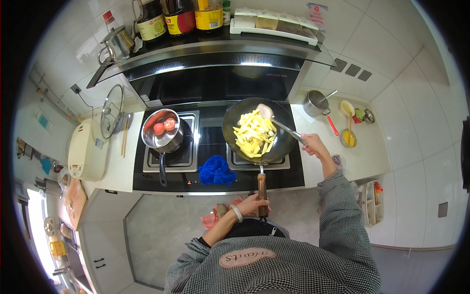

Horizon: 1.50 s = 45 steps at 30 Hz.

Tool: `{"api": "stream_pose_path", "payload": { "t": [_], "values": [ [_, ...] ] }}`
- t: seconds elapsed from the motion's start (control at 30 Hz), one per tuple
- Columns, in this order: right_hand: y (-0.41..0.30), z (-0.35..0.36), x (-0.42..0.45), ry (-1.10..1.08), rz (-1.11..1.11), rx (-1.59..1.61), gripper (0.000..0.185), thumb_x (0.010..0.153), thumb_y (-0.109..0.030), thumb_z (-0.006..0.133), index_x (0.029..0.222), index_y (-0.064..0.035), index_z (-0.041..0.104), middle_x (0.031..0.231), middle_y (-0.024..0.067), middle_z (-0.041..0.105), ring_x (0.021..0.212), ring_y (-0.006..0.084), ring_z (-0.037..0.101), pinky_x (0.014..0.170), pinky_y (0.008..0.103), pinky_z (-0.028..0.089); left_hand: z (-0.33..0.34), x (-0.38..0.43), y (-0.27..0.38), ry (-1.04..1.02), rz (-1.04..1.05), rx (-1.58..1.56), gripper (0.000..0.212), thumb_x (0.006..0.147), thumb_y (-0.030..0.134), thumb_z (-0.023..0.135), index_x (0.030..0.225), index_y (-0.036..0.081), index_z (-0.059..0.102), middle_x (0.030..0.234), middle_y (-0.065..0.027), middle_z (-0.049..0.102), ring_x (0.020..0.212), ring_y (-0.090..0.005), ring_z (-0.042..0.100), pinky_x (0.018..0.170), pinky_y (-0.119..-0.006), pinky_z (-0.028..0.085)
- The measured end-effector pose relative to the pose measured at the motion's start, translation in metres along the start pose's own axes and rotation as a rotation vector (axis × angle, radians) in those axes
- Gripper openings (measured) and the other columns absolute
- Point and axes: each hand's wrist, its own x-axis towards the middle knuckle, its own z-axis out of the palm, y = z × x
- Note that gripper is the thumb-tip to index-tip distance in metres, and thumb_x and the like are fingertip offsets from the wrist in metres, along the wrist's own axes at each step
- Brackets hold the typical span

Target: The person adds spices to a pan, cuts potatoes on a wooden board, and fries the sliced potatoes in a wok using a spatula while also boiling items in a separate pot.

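Note:
A dark wok [285, 141] stands on the right burner with pale yellow potato strips [253, 134] in it. My left hand [255, 205] grips its wooden handle [262, 187]. My right hand [314, 145] is closed on the handle of a metal spatula [288, 129], whose blade lies at the upper edge of the strips. On the left burner a steel saucepan [161, 142] with a black handle holds red tomatoes [159, 128]. A crumpled blue cloth [216, 171] lies between the burners, near the front edge of the black cooktop [211, 137].
Right counter: a steel pot [313, 104] with a red handle, small bowls [347, 108]. Left: a glass lid [111, 111], chopsticks [125, 136], a rice cooker [88, 150]. Above the cooktop, sauce bottles [179, 18], a metal jug [118, 44] and a seasoning box [273, 27] stand on the range hood.

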Motion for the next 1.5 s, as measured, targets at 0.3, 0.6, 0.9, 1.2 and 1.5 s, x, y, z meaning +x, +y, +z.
{"api": "stream_pose_path", "payload": {
  "t": [0.3, 0.6, 0.9, 1.2, 1.5],
  "values": [
    [0.025, 0.022, -0.050, -0.010, -0.546, -0.358, 0.030, 0.092, -0.027, 0.059, 0.115, -0.0093, 0.067, 0.060, 0.0056, 0.059, 0.051, 0.0141, 0.052, 0.051, 0.0270, 0.041, -0.001, 0.000, -0.003, 0.003, -0.005, -0.012, 0.033, 0.094, 0.020, 0.058, 0.117, -0.001, 0.046, 0.099, -0.0161, 0.067, 0.094, -0.0220, 0.065, 0.086, -0.032, 0.050],
    [-0.059, -0.032, -0.196, 0.211, -0.684, -0.905, 0.026, 0.085, -0.025, 0.064, 0.110, -0.0184, 0.070, 0.069, 0.0124, 0.060, 0.062, 0.0310, 0.059, 0.058, 0.0404, 0.044, -0.005, -0.003, -0.002, -0.008, -0.021, -0.014, 0.034, 0.094, 0.020, 0.058, 0.117, -0.001, 0.046, 0.099, -0.0162, 0.067, 0.094, -0.0232, 0.065, 0.086, -0.034, 0.051],
    [-0.009, 0.044, -0.158, 0.328, -0.640, -0.911, 0.028, 0.089, -0.026, 0.060, 0.115, -0.0208, 0.066, 0.070, 0.0117, 0.060, 0.064, 0.0335, 0.061, 0.058, 0.0446, 0.047, -0.004, -0.002, 0.000, -0.010, -0.027, -0.041, 0.028, 0.093, 0.017, 0.059, 0.111, 0.000, 0.047, 0.095, -0.0153, 0.067, 0.090, -0.0237, 0.066, 0.081, -0.034, 0.053],
    [0.005, 0.085, -0.135, 0.524, -0.561, -0.575, 0.026, 0.090, -0.026, 0.060, 0.114, -0.0192, 0.067, 0.068, 0.0114, 0.058, 0.063, 0.0317, 0.059, 0.056, 0.0429, 0.046, -0.007, -0.001, -0.007, -0.001, -0.002, -0.028, 0.029, 0.093, 0.017, 0.057, 0.112, -0.001, 0.046, 0.093, -0.0163, 0.067, 0.088, -0.0248, 0.067, 0.081, -0.034, 0.052],
    [0.047, 0.097, -0.119, 0.486, -0.636, -0.631, 0.030, 0.088, -0.025, 0.062, 0.118, -0.0228, 0.065, 0.069, 0.0082, 0.053, 0.060, 0.0302, 0.057, 0.054, 0.0409, 0.044, -0.002, -0.003, 0.000, -0.013, 0.001, -0.097, 0.025, 0.092, 0.016, 0.060, 0.107, 0.000, 0.049, 0.092, -0.0146, 0.066, 0.086, -0.0242, 0.067, 0.079, -0.034, 0.054]
  ]
}}
